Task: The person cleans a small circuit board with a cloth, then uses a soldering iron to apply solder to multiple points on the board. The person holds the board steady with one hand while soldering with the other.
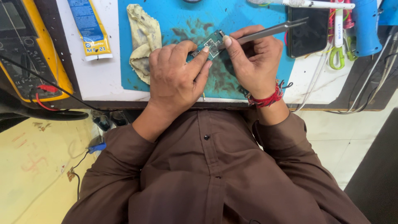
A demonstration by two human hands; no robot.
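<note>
Gripping tweezers [269,31], right hand [253,62] probably touches circuit board [211,43].

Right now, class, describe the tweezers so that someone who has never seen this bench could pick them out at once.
Find the blue mat on the white bench. Over its middle two hands meet at a small green circuit board. The tweezers are the slim grey metal tool in the right hand, slanting up to the right over a dark phone; unlike the white and blue tools nearby, they are bare metal.
</note>
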